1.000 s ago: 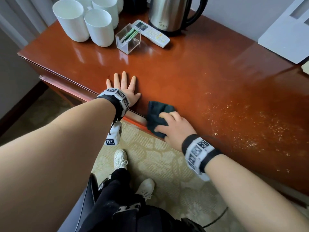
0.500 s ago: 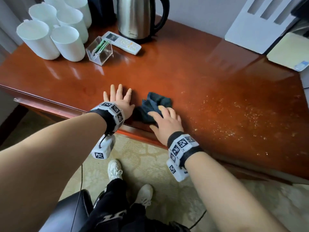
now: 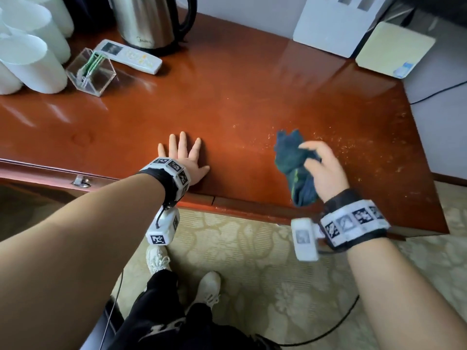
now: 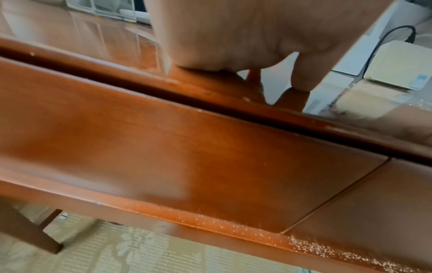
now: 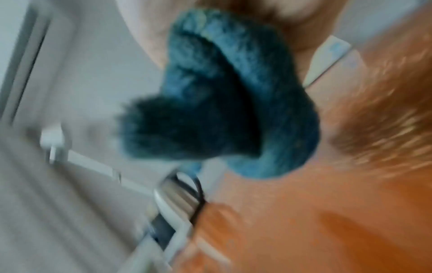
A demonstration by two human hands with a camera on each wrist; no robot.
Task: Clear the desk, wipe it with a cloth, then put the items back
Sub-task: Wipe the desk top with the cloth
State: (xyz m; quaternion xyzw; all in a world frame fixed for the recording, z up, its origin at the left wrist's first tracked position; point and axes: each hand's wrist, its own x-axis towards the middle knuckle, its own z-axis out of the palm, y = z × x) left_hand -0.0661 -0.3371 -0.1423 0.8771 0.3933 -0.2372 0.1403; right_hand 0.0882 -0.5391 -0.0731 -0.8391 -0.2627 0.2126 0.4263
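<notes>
A glossy red-brown wooden desk fills the head view. My left hand lies flat on it near the front edge, fingers straight and spread. My right hand grips a bunched dark blue cloth, lifted off the desk over its front right part. In the blurred right wrist view the cloth hangs from the fingers above the wood. Pale specks of dust cover the desk's right side. The left wrist view shows my palm pressing on the desk edge.
White cups, a clear acrylic box, a white remote and a steel kettle stand at the back left. A white board and a pale flat box sit at the back right. Patterned carpet lies below.
My right hand has moved right along the front of the desk and lifted the cloth off the surface, now gripping it bunched. The left hand stays flat in place.
</notes>
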